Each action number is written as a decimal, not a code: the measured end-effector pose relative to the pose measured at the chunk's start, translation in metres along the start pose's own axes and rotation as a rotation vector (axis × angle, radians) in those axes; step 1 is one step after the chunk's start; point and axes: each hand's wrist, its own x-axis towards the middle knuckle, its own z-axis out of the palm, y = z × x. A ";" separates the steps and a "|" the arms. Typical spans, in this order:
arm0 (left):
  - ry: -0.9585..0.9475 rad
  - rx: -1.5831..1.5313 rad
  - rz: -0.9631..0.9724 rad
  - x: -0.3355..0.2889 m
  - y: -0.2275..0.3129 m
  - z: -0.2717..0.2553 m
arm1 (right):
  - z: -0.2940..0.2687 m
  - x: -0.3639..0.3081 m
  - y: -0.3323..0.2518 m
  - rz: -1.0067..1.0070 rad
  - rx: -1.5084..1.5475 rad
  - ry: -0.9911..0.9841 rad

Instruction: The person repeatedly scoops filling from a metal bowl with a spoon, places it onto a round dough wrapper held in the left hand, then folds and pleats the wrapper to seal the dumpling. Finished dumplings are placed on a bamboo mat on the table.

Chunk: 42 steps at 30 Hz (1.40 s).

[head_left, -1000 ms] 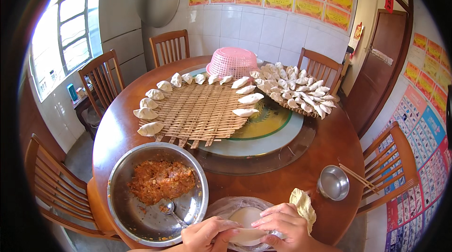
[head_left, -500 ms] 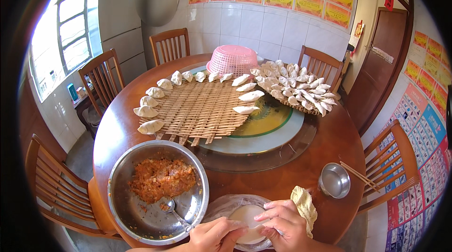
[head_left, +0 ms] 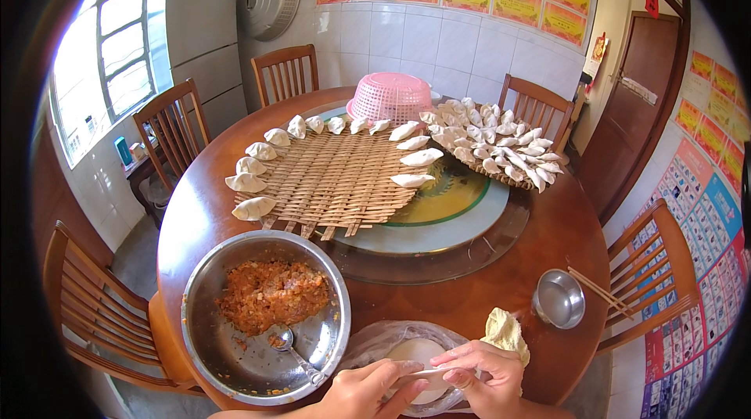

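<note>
A thin white dumpling wrapper (head_left: pixel 426 373) is pinched between both my hands, seen nearly edge-on. My left hand (head_left: pixel 366 389) grips its left side between thumb and fingers. On its right side, my right hand (head_left: pixel 486 376) holds it between thumb and fingertips. Beneath them, more pale round wrappers (head_left: pixel 416 351) lie in a clear plastic bag (head_left: pixel 375 341), partly hidden by the hands. To the left stands a steel bowl (head_left: pixel 205 356) of orange-red minced filling (head_left: pixel 274 295), with a metal spoon (head_left: pixel 301 360) resting inside. A crumpled pale yellow cloth (head_left: pixel 505 333) lies beside my right hand.
Dumplings line the rim of a woven bamboo tray (head_left: pixel 336 176) on the turntable (head_left: pixel 469 223). A second tray at the right bears many dumplings (head_left: pixel 501 141). Behind sits a pink basket (head_left: pixel 389 98). A small metal bowl (head_left: pixel 558 299) and chopsticks (head_left: pixel 601 294) lie right. Chairs surround the table.
Both hands have tilted the wrapper from a flatter position to nearly edge-on. The view has shifted slightly. Bowl, trays and cloth stay in place.
</note>
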 end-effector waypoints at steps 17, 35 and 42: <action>-0.055 -0.027 -0.120 0.001 -0.001 -0.002 | -0.003 -0.003 0.006 0.276 0.348 -0.099; -0.047 -0.436 -0.333 -0.001 -0.010 0.002 | -0.002 0.003 0.004 0.083 0.175 -0.126; -0.068 0.132 0.300 0.005 -0.007 -0.001 | 0.002 0.002 0.006 0.036 -0.011 -0.112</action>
